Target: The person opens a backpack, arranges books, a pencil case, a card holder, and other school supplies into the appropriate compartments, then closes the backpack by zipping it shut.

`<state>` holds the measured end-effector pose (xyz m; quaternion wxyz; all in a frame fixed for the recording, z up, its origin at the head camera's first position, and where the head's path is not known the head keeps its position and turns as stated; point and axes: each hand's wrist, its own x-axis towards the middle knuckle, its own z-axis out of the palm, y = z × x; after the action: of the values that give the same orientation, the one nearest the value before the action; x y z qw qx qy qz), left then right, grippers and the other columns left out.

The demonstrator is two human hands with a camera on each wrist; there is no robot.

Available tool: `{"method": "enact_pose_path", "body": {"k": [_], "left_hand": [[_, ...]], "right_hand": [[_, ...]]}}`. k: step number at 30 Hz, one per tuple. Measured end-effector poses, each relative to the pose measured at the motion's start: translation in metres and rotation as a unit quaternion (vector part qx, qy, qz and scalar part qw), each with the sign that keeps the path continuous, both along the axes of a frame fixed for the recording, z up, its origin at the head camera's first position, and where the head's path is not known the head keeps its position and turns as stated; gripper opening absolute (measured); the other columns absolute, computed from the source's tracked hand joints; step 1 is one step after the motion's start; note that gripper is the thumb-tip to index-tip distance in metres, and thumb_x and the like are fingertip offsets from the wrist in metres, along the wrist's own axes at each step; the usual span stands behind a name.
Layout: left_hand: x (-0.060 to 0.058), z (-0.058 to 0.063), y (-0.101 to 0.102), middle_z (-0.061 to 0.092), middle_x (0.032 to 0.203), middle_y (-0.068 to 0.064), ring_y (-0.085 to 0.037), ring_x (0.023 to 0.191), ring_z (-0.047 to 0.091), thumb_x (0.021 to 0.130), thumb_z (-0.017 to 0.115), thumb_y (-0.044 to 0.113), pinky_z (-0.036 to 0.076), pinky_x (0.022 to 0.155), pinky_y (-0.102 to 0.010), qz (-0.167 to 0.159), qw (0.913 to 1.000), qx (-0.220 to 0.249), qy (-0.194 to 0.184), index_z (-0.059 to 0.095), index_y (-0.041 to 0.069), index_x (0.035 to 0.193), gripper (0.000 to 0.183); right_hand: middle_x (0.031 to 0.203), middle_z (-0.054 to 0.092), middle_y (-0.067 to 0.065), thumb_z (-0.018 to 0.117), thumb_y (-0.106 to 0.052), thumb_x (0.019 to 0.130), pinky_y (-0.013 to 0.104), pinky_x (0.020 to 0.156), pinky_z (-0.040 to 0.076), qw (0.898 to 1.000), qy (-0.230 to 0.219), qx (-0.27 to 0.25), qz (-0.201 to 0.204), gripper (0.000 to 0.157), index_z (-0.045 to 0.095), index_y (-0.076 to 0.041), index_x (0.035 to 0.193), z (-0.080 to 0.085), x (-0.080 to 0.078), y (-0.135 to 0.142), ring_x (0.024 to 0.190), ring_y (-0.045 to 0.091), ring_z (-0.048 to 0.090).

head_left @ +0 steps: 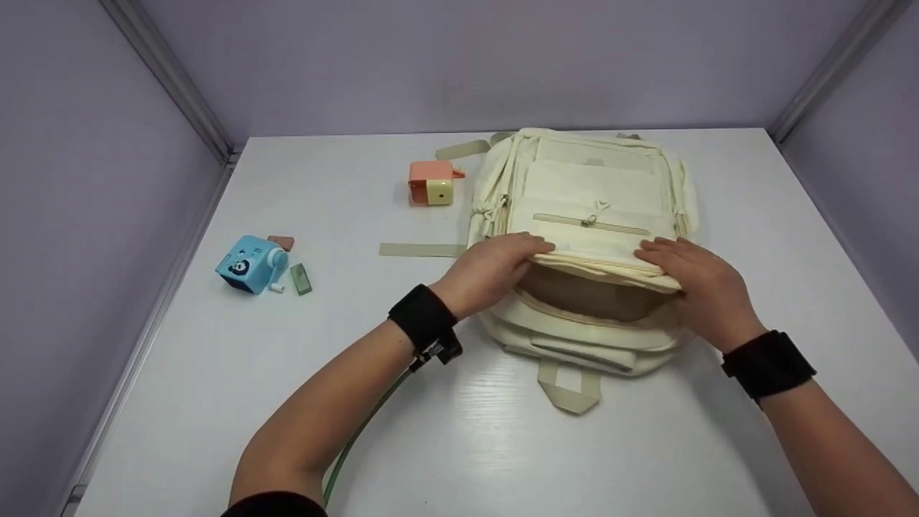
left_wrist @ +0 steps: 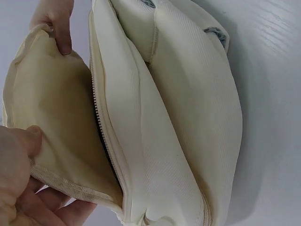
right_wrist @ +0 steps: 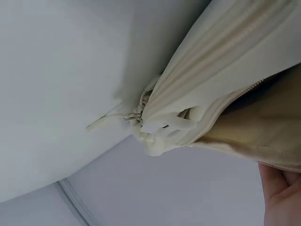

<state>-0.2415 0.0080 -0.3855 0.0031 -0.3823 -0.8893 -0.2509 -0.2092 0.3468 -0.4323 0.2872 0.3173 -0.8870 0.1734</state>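
Observation:
A cream backpack [head_left: 585,188] lies on the table with its top handle loop [head_left: 574,398] toward me. Its unzipped front panel is lifted, so the beige lining [left_wrist: 61,103] shows. My left hand [head_left: 495,271] pinches the panel's left edge, thumb inside and fingers outside, as the left wrist view shows. At the opposite edge, my right hand [head_left: 707,291] grips the same panel, its thumb inside the opening. Only part of the right hand [right_wrist: 284,195] appears in the right wrist view. The depth of the pocket is in shadow.
Left of the backpack stands a coral and yellow pencil sharpener [head_left: 431,183] with a crank. Farther left are a blue crank sharpener [head_left: 251,264], a green eraser [head_left: 301,279] and a reddish eraser [head_left: 282,243]. A flat strap [head_left: 420,250] extends from the bag. Walls border the table.

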Motion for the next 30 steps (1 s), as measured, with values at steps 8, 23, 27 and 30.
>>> {"method": "enact_pose_path", "body": {"k": [8,23,27,30], "left_hand": [[-0.011,-0.003,-0.017,0.060,0.144,-0.001,-0.015,0.137,0.050,0.109,0.048,0.011,0.036,0.113,-0.029,0.045,0.9985,0.030,-0.004,0.060,0.018,0.144,0.038],[-0.038,0.001,-0.053,0.041,0.160,-0.010,-0.023,0.145,0.040,0.106,0.056,0.022,0.034,0.116,-0.038,0.194,0.9804,0.027,-0.022,0.029,0.010,0.162,0.063],[-0.051,-0.009,-0.079,0.039,0.160,-0.016,-0.029,0.147,0.037,0.104,0.058,0.023,0.030,0.119,-0.041,0.245,0.9680,-0.005,-0.054,0.033,0.003,0.159,0.063],[-0.065,-0.015,-0.090,0.040,0.158,-0.019,-0.032,0.145,0.039,0.103,0.060,0.022,0.033,0.117,-0.044,0.270,0.9610,-0.031,-0.052,0.033,0.000,0.158,0.064]], "right_hand": [[0.109,0.076,0.010,0.080,0.013,0.068,0.045,0.070,0.058,0.999,0.041,-0.006,-0.011,0.063,0.073,-0.012,0.126,0.004,0.012,-0.017,0.095,0.030,0.074],[0.099,0.078,0.009,0.079,-0.004,0.085,0.048,0.060,0.055,0.990,0.082,-0.105,-0.056,0.030,0.076,-0.010,0.114,0.048,0.004,-0.055,0.080,0.030,0.075],[0.102,0.078,0.006,0.081,-0.007,0.086,0.049,0.063,0.055,0.986,0.084,-0.125,-0.072,0.026,0.077,-0.010,0.112,0.057,0.002,-0.056,0.083,0.031,0.076],[0.102,0.078,0.005,0.081,-0.008,0.086,0.048,0.065,0.055,0.984,0.087,-0.134,-0.085,0.025,0.077,-0.010,0.110,0.061,0.006,-0.054,0.083,0.030,0.075]]}}
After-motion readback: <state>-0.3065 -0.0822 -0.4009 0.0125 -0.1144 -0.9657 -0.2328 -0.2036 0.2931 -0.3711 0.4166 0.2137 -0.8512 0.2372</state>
